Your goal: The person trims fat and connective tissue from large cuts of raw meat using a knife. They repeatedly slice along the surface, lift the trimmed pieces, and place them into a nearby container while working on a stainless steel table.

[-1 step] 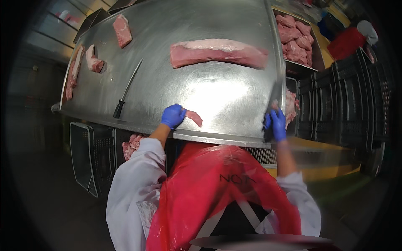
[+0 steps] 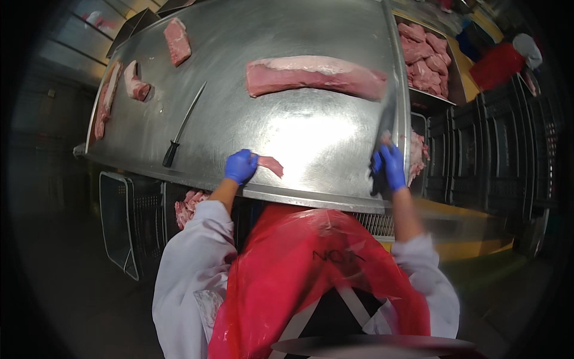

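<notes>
In a blue glove, my left hand point(image 2: 241, 167) is closed on one end of a small strip of meat point(image 2: 271, 165) near the front edge of the steel table point(image 2: 215, 128). My right hand point(image 2: 391, 166), also gloved, is wrapped round the dark handle of a knife point(image 2: 388, 113) at the table's right edge. The blade points away from me and is blurred. A small pinkish bit shows by those fingers; I cannot tell what it is. Beyond my hands lies a long pork loin point(image 2: 317, 78). A sharpening steel point(image 2: 186, 122) with a black handle rests left of my left hand.
Smaller meat pieces point(image 2: 177, 42) lie at the table's left. At right, a bin of meat point(image 2: 426, 63) and a crate of trimmings point(image 2: 417, 157) adjoin the table. Dark stacked crates point(image 2: 478, 143) stand beyond. An open crate point(image 2: 116, 221) is at lower left. Someone in red point(image 2: 496, 64) is at far right.
My left hand has shifted slightly left with the meat strip. My right hand has moved a little left and away from me, carrying the knife over the table edge.
</notes>
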Demonstrator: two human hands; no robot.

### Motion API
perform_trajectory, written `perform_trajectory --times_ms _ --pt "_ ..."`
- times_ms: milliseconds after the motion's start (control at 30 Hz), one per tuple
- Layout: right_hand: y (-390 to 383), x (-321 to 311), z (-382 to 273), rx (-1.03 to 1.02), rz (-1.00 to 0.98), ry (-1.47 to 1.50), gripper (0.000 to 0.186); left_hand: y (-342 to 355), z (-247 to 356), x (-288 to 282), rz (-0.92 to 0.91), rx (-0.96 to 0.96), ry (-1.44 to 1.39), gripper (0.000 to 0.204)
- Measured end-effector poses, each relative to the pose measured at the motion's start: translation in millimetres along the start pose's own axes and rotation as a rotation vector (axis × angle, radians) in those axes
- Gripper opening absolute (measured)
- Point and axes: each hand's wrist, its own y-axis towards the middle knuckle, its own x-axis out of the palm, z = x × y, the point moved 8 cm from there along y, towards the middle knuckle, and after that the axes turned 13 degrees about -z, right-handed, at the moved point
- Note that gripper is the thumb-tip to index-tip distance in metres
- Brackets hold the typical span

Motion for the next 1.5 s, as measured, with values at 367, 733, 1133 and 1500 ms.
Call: perform_trajectory --times_ms 367,733,1133,1500 --pt "448 165 -78 -0.182 -0.090 -1.009 0.051 -222 -212 -107 0.503 -0.465 -0.377 0.030" --pt "302 299 -3 -0.186 -0.259 -0.837 0.058 -256 -276 -79 0.166 -0.748 0.251 0.050" --pt "120 108 -41 -0.134 0.216 -0.114 0.017 142 101 -84 0.071 0.542 -0.172 0.049" --pt "104 19 -61 -0.055 0.193 -0.193 0.075 320 246 -12 -0.029 0.282 -0.247 0.032"
